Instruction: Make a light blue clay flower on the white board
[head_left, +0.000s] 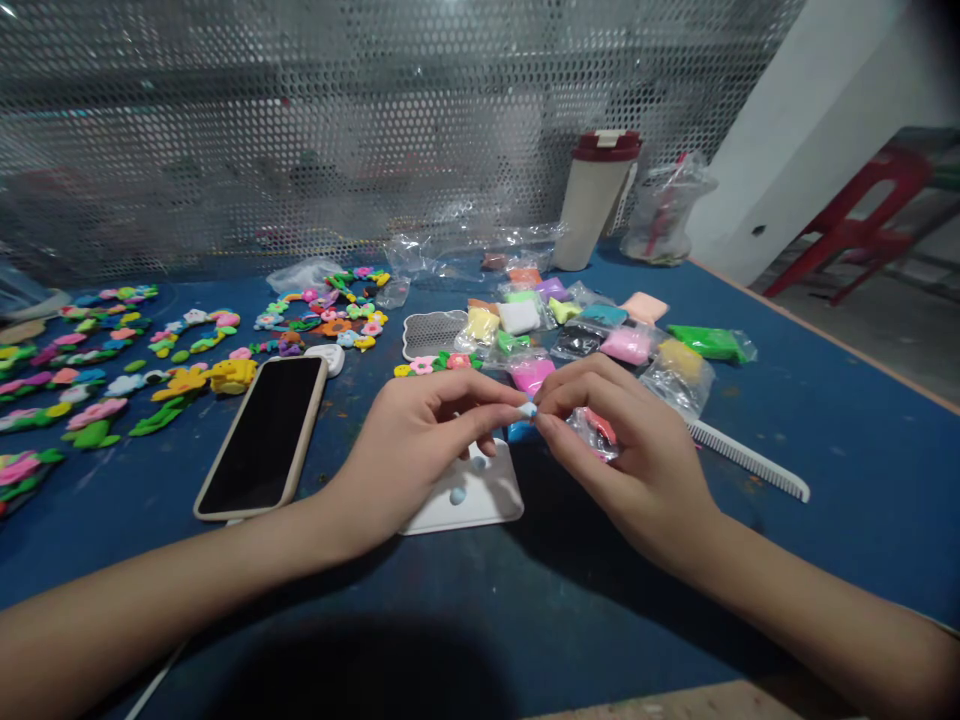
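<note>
My left hand [424,440] and my right hand [622,450] meet over the blue table [825,420], fingertips pinched together on a tiny pale blue bit of clay [529,409]. Below them lies a small white tray [480,495] with two little pale blue clay balls [457,494] on it. A bag of blue clay [519,431] sits just under my fingers, and a clear bag with pink clay [596,432] lies beneath my right hand.
A phone [264,433] lies face up to the left. Finished clay flowers [187,380] spread over the left side. Several bags of coloured clay [585,330] lie behind my hands, a white comb [750,460] to the right, and a tumbler [596,200] by the perforated screen.
</note>
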